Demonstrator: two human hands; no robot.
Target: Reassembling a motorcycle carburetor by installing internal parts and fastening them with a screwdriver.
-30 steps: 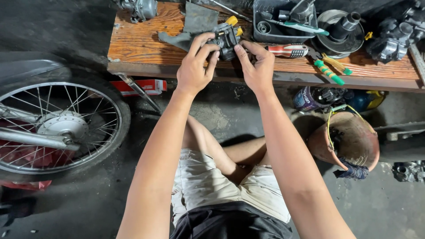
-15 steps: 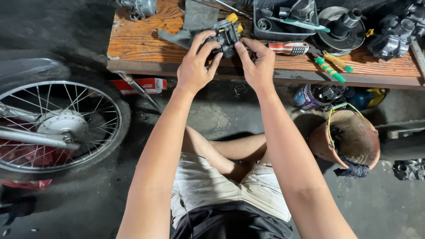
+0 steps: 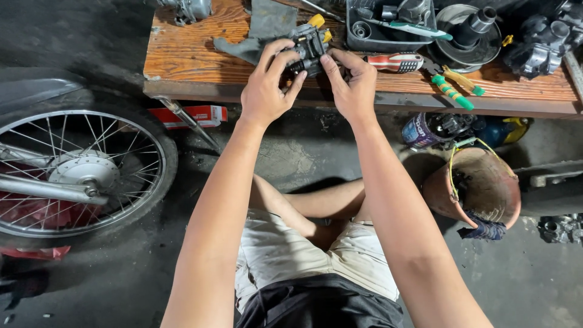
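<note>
While both hands (image 3: 310,85) clamp a carburetor (image 3: 308,47), grey tray (image 3: 364,41) holding metal parts

Orange-brown grained bench (image 3: 182,54), dark grey part (image 3: 306,48) with yellow tips, red-and-white handle (image 3: 395,62), green-and-yellow pliers (image 3: 452,91), terracotta pot (image 3: 480,188) (yellow wire rim), silver spoked wheel (image 3: 73,176), beige shorts (image 3: 291,255).

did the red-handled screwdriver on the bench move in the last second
No. The screwdriver lies in the same spot beside the grey tray, just right of the right hand; only the camera shifted slightly.
</note>
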